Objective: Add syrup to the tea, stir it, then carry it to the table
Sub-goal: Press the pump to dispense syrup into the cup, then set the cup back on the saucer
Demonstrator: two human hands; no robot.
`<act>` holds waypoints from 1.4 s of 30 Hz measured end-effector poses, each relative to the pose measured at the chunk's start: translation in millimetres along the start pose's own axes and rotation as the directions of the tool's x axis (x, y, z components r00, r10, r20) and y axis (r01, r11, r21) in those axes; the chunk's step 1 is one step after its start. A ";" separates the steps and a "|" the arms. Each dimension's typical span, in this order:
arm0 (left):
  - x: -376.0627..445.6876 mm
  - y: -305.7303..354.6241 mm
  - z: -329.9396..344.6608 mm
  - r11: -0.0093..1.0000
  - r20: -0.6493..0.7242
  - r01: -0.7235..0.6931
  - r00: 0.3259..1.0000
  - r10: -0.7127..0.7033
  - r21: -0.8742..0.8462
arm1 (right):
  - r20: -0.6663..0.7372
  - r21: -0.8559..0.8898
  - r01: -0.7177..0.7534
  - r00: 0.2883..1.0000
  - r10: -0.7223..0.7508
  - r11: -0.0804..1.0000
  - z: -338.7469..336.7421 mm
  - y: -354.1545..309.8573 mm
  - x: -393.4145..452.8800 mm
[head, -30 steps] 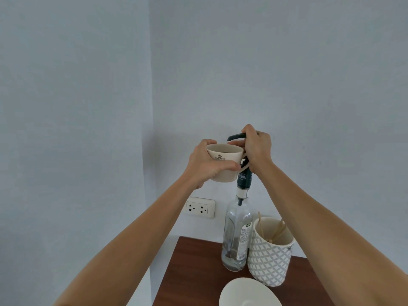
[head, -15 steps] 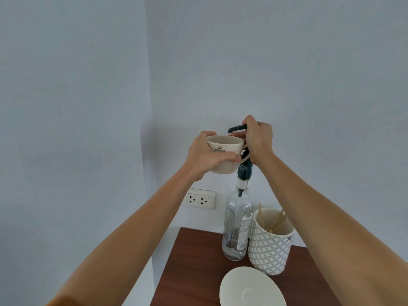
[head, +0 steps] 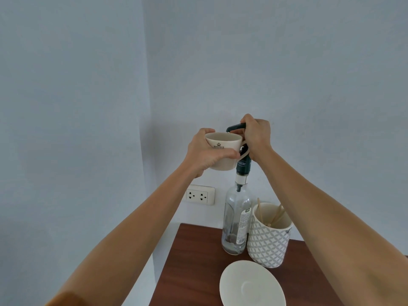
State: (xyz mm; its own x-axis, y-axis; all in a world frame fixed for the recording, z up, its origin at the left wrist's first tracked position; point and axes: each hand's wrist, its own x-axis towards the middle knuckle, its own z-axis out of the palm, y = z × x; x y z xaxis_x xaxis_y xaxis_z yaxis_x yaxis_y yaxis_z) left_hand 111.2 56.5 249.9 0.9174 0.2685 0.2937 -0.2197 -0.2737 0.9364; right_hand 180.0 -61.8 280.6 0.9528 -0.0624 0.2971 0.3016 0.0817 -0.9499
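Glossy cream ceramic cup, clear glass bottle, dark matt wood-grain tabletop.

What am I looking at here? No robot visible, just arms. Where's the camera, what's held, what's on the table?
No robot: a person works bare-handed, filmed by one wide-angle camera on their head, looking forward and down. The left hand has its grip around a cream cup, held up under the dark spout of a pump. The right hand is on that pump, which tops a clear glass syrup bottle. On the brown table stand the bottle, a patterned holder with wooden stir sticks, and a white saucer.
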 end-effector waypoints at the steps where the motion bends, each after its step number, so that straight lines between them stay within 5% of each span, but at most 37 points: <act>1: -0.1 0.3 -0.2 1.000 0.002 0.000 1.000 0.000 0.000 | 0.003 0.002 -0.002 1.000 0.002 1.000 -0.1 -1.1 -1.4; 12: -5.1 4.6 -0.7 1.000 0.001 -0.005 1.000 0.005 0.008 | 0.055 -0.128 -0.011 0.998 0.018 0.992 -12.3 -19.7 -12.1; 18: -14.3 3.6 0.7 1.000 -0.002 -0.015 1.000 0.015 0.002 | -0.095 -0.300 0.149 0.978 -0.185 0.942 -23.4 -1.4 -42.9; 22: -26.0 -3.1 4.6 0.999 0.016 -0.039 0.999 0.039 0.007 | -0.167 -0.278 0.155 0.964 -0.206 0.948 -32.9 26.3 -69.1; 34: -85.5 -62.6 27.8 0.996 0.175 -0.084 0.980 0.090 -0.040 | 0.032 -0.098 0.052 0.998 -0.050 0.994 -77.7 84.9 -123.1; 42: -112.7 -113.8 52.4 0.996 0.310 -0.067 0.947 0.081 -0.056 | 0.014 -0.050 -0.026 1.000 0.027 0.998 -107.8 128.2 -154.4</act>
State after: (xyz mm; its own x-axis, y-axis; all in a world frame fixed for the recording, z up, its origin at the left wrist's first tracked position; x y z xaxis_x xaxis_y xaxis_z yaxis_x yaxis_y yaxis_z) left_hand 50.2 9.0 100.2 0.9542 -0.0542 0.2942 -0.2985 -0.2388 0.9241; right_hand 67.7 -149.0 102.6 0.9610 -0.0467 0.2726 0.2743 0.0337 -0.9611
